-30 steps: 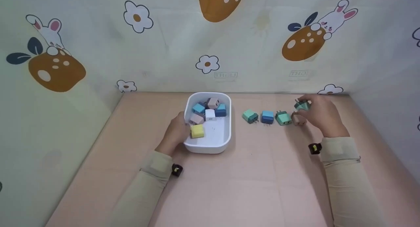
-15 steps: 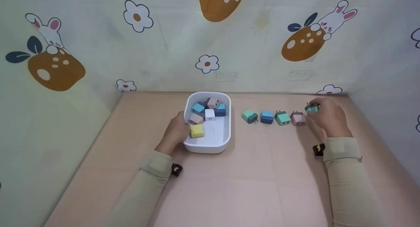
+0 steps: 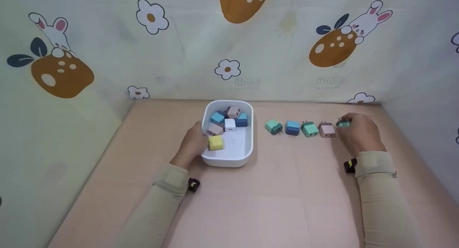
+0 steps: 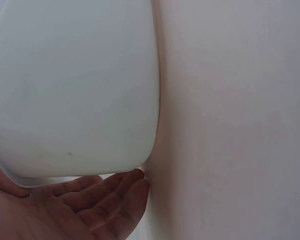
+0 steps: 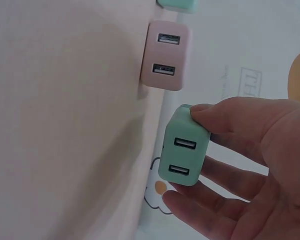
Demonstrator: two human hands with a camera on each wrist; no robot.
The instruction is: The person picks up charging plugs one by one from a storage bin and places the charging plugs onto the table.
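My right hand pinches a green USB charger between thumb and fingers, its two ports facing the right wrist camera. In the head view the hand covers most of this charger. Just left of it on the table is a pink charger, the end of a row with a green charger, a blue one and another green one. My left hand grips the left wall of a white plastic box, thumb at the rim and fingers along the outside.
Inside the box lie a yellow charger, a white charger and several blue and pink ones. A patterned curtain rises behind the table's back edge. The pink-beige tabletop spreads toward the front.
My right hand has moved right and slightly nearer with the green charger, from above the pink charger to beside it. The left hand and the box stay where they were.
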